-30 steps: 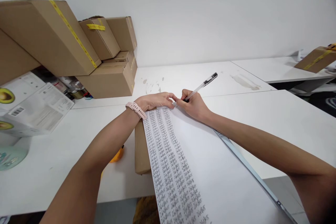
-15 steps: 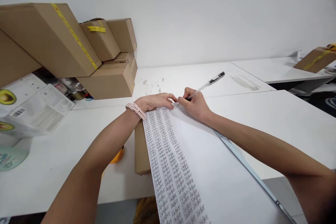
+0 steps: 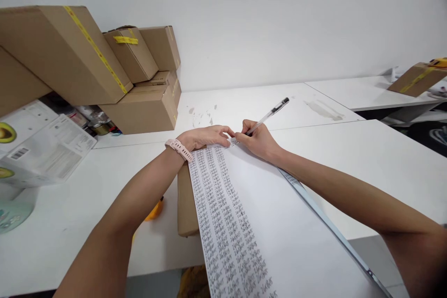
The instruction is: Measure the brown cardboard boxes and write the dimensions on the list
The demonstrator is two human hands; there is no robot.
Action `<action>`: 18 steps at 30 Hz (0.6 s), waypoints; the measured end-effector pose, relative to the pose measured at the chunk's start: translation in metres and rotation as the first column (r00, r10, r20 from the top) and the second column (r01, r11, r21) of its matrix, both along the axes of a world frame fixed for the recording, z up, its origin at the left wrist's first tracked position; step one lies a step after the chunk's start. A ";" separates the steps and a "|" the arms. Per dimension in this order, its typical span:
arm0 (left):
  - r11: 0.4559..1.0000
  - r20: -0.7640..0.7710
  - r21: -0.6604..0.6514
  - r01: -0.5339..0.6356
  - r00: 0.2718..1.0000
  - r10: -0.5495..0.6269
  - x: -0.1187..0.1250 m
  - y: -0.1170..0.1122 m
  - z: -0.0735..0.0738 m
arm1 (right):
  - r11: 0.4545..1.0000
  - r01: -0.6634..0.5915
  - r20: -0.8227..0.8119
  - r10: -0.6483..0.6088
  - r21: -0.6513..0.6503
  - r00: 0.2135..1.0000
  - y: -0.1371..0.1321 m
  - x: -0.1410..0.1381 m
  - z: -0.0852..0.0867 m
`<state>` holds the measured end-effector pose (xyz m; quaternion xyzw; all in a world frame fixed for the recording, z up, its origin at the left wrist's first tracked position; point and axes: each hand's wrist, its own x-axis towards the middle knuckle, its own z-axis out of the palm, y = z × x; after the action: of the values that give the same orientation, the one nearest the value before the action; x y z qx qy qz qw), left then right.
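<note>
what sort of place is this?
Probably a home or office workspace also used for storage or packing: stacked cardboard boxes, some sealed with yellow tape; a white desk; handwriting-covered paper.

A white paper sheet [image 3: 296, 223] is patterned down its left side with columns of dark handwriting [image 3: 223, 237]. The clear pen [image 3: 268, 116] is accented in black. The wristband [image 3: 179, 149] is tinted pale pink. At left, a brown box [image 3: 64, 53] is striped with yellow tape [image 3: 96, 50] and a white carton [image 3: 45, 149] is printed with green avocados [image 3: 6, 133]. The white table [image 3: 349, 158] is blotched grey.
</note>
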<state>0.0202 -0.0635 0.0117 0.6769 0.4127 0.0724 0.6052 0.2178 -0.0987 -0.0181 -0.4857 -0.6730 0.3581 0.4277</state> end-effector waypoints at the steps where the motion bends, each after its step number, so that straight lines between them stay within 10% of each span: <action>1: 1.000 0.004 0.006 0.007 1.000 -0.007 -0.001 0.001 -0.002 | 1.000 -0.002 -0.002 0.002 0.002 1.000 0.000 0.000 0.000; 18: 1.000 0.012 0.005 0.015 1.000 -0.015 -0.002 0.002 -0.003 | 1.000 -0.003 -0.005 0.003 0.025 1.000 -0.001 0.001 0.000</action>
<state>0.0185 -0.0615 0.0092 0.6809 0.4039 0.0731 0.6065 0.2184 -0.0999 -0.0179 -0.4784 -0.6769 0.3515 0.4351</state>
